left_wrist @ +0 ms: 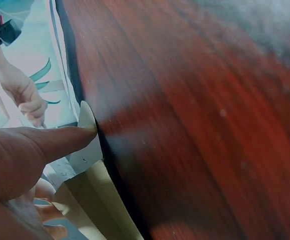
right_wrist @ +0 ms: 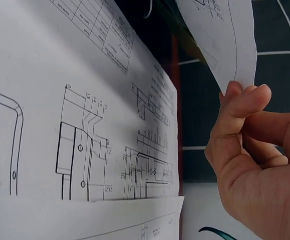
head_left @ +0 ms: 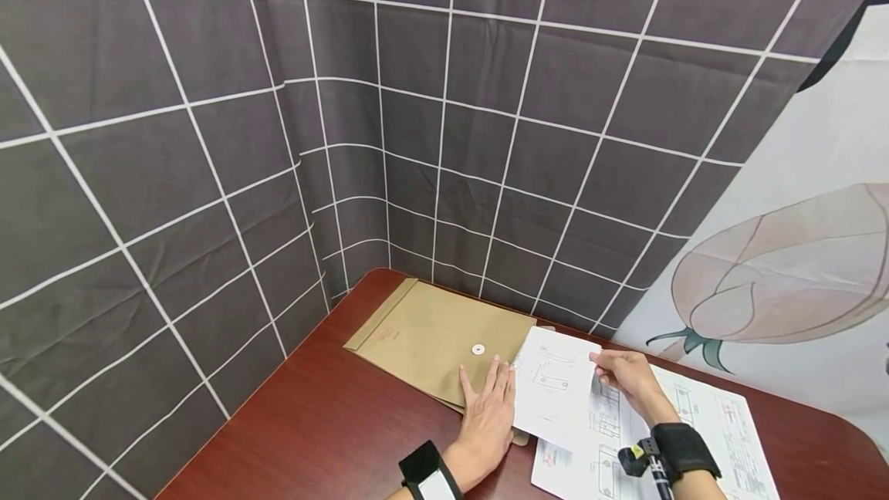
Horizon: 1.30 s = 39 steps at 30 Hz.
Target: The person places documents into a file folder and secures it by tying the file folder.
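Observation:
A brown paper envelope (head_left: 437, 330) with a white round button lies flat at the back of the table. My left hand (head_left: 486, 415) rests over its right end, fingers extended; in the left wrist view its straight thumb (left_wrist: 59, 142) touches a pale edge beside the brown paper (left_wrist: 102, 200). With thumb and fingertips, my right hand (head_left: 628, 380) pinches the upper right edge of a white sheet printed with line drawings (head_left: 556, 384). That sheet's left side meets the envelope's right end. In the right wrist view the pinched sheet (right_wrist: 230, 40) stands raised above other drawings.
More printed drawing sheets (head_left: 722, 423) overlap on the right of the reddish-brown table (head_left: 312, 423). A dark grid-patterned curtain (head_left: 417, 137) hangs along the back and left. At the right hangs white cloth with a flower print (head_left: 785, 276).

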Available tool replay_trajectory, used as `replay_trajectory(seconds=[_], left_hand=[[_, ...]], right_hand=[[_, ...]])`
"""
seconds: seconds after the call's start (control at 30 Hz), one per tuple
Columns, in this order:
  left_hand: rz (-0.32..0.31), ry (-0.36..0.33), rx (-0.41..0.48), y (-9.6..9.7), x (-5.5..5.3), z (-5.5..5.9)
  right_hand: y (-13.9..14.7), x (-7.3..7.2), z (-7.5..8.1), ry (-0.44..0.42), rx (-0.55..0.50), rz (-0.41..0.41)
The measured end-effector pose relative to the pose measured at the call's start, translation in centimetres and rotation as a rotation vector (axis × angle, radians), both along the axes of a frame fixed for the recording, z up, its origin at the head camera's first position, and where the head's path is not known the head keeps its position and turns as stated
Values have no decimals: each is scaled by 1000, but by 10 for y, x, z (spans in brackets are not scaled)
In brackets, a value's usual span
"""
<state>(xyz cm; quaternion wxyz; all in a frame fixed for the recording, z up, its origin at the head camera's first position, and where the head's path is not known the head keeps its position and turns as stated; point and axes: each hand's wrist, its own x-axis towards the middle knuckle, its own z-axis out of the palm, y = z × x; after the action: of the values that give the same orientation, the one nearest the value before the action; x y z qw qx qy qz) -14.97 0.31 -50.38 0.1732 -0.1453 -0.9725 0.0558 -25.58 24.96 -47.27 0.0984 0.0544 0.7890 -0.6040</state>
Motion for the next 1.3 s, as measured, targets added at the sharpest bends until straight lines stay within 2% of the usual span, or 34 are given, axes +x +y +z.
replay_trajectory(seconds=[0.43, 0.87, 1.2, 1.3], left_hand=[[-14, 36, -2, 1, 0, -1], [4, 12, -25, 2, 2, 0], [2, 21, -24, 0, 3, 0], [-1, 18, -30, 0, 3, 0]], right_hand=[[-13, -5, -2, 16, -24, -5], [-25, -8, -6, 11, -61, -4], [-31, -12, -9, 10, -65, -20], [-30, -11, -9, -5, -60, -1]])
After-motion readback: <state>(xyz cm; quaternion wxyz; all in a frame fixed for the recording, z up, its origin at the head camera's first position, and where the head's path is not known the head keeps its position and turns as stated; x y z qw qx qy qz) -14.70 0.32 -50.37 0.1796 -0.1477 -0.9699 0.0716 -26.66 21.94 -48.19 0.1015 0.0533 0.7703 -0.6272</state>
